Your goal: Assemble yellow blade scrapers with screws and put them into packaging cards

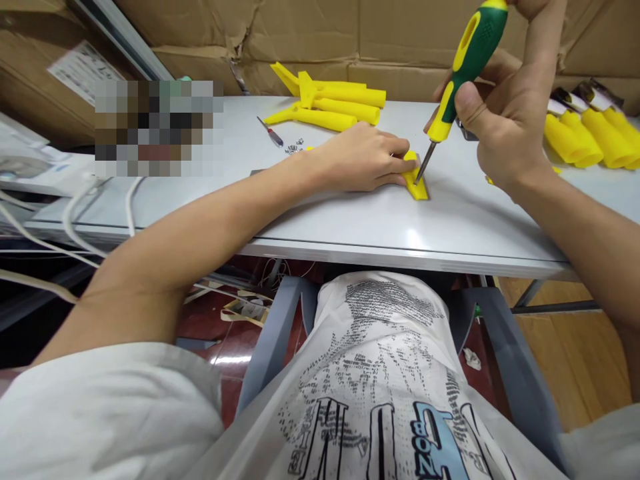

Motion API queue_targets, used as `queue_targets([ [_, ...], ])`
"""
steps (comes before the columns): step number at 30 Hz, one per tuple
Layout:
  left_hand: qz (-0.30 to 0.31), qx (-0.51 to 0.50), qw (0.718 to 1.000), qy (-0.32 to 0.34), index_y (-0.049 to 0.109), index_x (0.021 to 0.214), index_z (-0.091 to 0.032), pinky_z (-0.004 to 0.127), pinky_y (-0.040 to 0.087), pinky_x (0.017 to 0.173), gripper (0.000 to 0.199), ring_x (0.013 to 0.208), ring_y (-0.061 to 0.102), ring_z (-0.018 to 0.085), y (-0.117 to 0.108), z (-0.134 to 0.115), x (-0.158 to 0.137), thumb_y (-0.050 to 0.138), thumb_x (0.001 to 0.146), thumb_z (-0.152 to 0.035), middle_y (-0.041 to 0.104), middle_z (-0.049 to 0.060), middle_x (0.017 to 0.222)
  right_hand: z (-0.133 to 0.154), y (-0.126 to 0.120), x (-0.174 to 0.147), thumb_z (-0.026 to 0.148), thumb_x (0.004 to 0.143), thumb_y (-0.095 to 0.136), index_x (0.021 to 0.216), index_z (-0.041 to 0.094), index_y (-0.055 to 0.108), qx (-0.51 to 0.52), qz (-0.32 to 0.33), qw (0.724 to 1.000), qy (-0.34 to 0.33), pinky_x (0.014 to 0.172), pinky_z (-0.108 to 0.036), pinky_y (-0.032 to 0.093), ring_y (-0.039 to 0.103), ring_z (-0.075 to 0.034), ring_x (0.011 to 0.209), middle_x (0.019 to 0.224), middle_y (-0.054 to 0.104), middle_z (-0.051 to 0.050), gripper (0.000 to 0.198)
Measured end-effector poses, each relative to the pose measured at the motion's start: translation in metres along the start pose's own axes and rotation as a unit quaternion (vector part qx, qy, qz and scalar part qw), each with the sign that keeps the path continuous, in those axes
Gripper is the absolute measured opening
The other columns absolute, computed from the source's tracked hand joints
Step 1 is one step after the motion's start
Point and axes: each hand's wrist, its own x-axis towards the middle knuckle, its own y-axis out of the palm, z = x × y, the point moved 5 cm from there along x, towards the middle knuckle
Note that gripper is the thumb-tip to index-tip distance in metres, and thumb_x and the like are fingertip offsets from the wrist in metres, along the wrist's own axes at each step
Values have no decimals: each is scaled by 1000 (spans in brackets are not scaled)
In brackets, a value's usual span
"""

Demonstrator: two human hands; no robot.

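Observation:
My right hand (510, 123) is closed around the green and yellow handle of a screwdriver (477, 53). The tool slants down to the left, and its metal tip meets a yellow plastic piece (419, 191) on the table. Pressed on that same piece from the left, my left hand (367, 160) keeps its fingers curled over it. Much of the piece is hidden under those fingers. Whether a screw sits under the tip is too small to tell.
Several yellow handles (345, 110) lie at the back of the white table (345, 230). Small screws (294, 148) and a small red-handled tool (271, 132) are left of my hand. Yellow tubes with shiny ends (600, 137) stand right; white cables (75, 220) run left. Cardboard (400, 40) lines the back.

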Motion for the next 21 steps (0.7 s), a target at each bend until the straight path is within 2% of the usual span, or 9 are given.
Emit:
queue_targets([
  [2, 1, -6, 1000, -3, 81, 141, -25, 37, 44, 75, 47, 98, 75, 29, 0, 0, 0, 52, 115, -51, 78, 14, 111, -8, -1, 2, 65, 98, 76, 153, 54, 56, 17, 39, 999, 26, 77, -39, 74, 79, -16, 101, 163, 46, 8, 60],
  [5, -2, -20, 1000, -11, 82, 139, -26, 37, 42, 74, 46, 98, 75, 29, 0, 1, -1, 53, 115, -53, 78, 14, 111, -27, -5, 6, 80, 78, 84, 147, 59, 51, 51, 32, 998, -3, 56, -28, 64, 82, -18, 98, 162, 49, 13, 79],
  [7, -6, -29, 999, -16, 83, 139, -27, 37, 43, 75, 45, 99, 75, 29, 0, 2, -1, 54, 115, -53, 78, 14, 112, -41, -6, 8, 81, 71, 86, 144, 60, 48, 66, 28, 997, 21, 51, -28, 61, 81, -18, 92, 164, 48, 13, 86],
  [10, -9, -32, 999, -17, 83, 139, -28, 37, 43, 77, 45, 99, 74, 28, 1, 2, -2, 53, 115, -53, 78, 14, 113, -44, -6, 8, 72, 78, 86, 145, 58, 46, 68, 46, 995, 53, 54, -32, 64, 79, -17, 91, 170, 45, 11, 79],
  [13, -5, -13, 1000, -6, 82, 140, -26, 37, 42, 75, 48, 98, 74, 28, 1, 1, -1, 51, 116, -53, 78, 15, 112, -32, -8, 7, 70, 83, 87, 146, 54, 53, 26, 26, 999, 19, 58, -30, 64, 75, -12, 86, 166, 50, 9, 73],
  [15, -3, 3, 1000, 1, 81, 141, -25, 37, 42, 74, 49, 97, 75, 28, 0, 0, 0, 49, 116, -52, 78, 15, 111, -29, -7, 5, 76, 80, 90, 146, 48, 55, -1, -4, 1000, -10, 55, -27, 58, 68, -8, 78, 153, 59, 6, 80],
  [17, -2, 17, 1000, 6, 81, 142, -25, 37, 41, 73, 50, 96, 75, 28, 0, -1, 0, 48, 116, -51, 78, 15, 111, -33, -4, 2, 84, 73, 92, 152, 50, 46, -15, -37, 998, -40, 48, -21, 44, 55, -3, 66, 122, 65, 8, 97],
  [19, -1, 25, 1000, 10, 80, 143, -24, 37, 41, 72, 50, 95, 75, 29, 1, -1, 0, 48, 116, -51, 78, 15, 111, -39, -1, -3, 85, 70, 94, 159, 56, 28, -31, -83, 994, -58, 44, -17, 30, 41, -3, 59, 94, 57, 12, 114],
  [21, -1, 21, 1000, 9, 80, 143, -23, 37, 41, 72, 50, 95, 75, 29, 1, 0, 0, 48, 115, -50, 78, 15, 110, -45, -1, -8, 81, 70, 97, 162, 56, 21, -74, -129, 988, -47, 43, -18, 28, 37, -5, 58, 87, 50, 11, 122],
])
